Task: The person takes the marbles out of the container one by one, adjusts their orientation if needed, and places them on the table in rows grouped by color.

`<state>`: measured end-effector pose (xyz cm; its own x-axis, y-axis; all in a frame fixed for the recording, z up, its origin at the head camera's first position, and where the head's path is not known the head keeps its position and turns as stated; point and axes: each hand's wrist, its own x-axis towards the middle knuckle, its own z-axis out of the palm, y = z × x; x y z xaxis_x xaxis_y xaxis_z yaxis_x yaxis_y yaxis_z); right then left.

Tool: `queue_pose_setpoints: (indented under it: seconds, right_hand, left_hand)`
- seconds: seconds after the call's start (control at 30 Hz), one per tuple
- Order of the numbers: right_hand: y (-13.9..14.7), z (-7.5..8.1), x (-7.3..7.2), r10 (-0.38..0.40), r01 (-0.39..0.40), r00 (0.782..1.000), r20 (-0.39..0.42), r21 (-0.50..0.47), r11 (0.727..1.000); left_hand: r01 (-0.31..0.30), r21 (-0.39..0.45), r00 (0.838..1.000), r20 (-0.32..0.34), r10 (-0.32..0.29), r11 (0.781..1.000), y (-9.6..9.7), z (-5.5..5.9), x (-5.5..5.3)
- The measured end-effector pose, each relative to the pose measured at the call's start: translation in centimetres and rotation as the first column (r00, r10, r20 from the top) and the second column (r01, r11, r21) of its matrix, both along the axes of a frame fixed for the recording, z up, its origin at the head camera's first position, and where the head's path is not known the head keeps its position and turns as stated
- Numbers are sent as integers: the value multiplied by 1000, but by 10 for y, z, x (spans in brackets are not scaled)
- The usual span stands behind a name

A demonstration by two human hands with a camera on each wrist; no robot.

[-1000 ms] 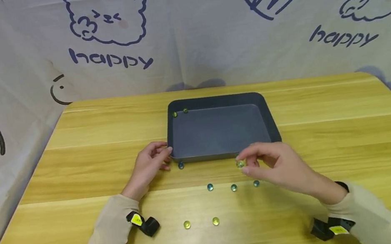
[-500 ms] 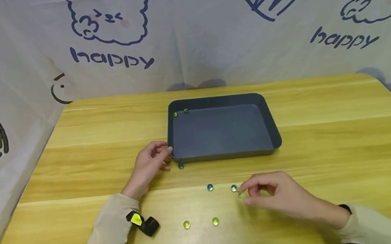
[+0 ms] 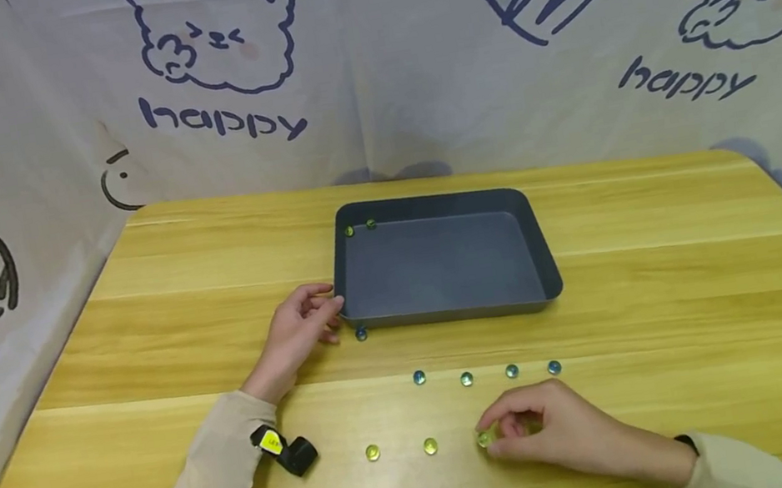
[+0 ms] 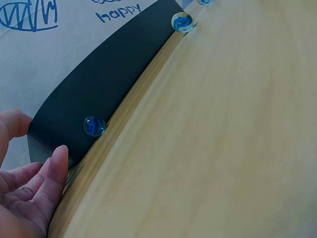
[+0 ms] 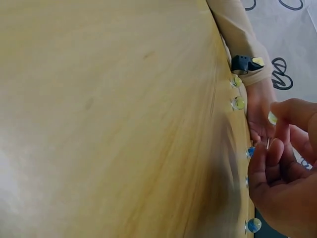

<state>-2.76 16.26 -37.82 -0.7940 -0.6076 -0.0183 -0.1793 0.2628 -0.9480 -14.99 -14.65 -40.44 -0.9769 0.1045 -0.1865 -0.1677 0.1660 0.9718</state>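
My right hand pinches a yellow-green glass marble between thumb and forefinger, low over the table; the right wrist view also has this marble at the fingertips. To its left lie two yellow marbles, one nearer and one further left. My left hand holds the near left corner of a dark grey baking tray, thumb on the rim. In the left wrist view its other fingers are curled by the tray's lower edge. Two yellow-green marbles, one beside another, sit in the tray's far left corner.
Several blue marbles form a loose row between tray and right hand, from the leftmost to the rightmost. Another blue marble lies against the tray's near left side. A white cloth with drawings hangs behind the wooden table.
My right hand has moved down toward the near side with the yellow-green marble, from beside the tray to the yellow marbles' row. The left hand and tray have stayed put.
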Motion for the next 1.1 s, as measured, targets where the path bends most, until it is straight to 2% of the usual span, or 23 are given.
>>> queue_pose_setpoints:
  seconds: [0.2, 0.43, 0.7, 1.1]
  right_hand:
    - [0, -5, -2, 14, -10, 999, -30, 118, 993]
    - [-4, -9, -3, 61, -28, 985, -163, 198, 980]
    - [-6, -7, -4, 79, -38, 984, -157, 248, 968]
    - [-7, -8, -7, 125, -80, 981, -151, 273, 959]
  left_hand:
    - [-2, 3, 1000, 4, 2, 1000, 0, 0, 0]
    - [-1, 6, 1000, -3, 1, 1000, 0, 1, 0]
    - [1, 14, 1000, -8, -1, 1000, -1, 1, 0]
    - [7, 21, 1000, -16, -7, 1000, -1, 0, 0]
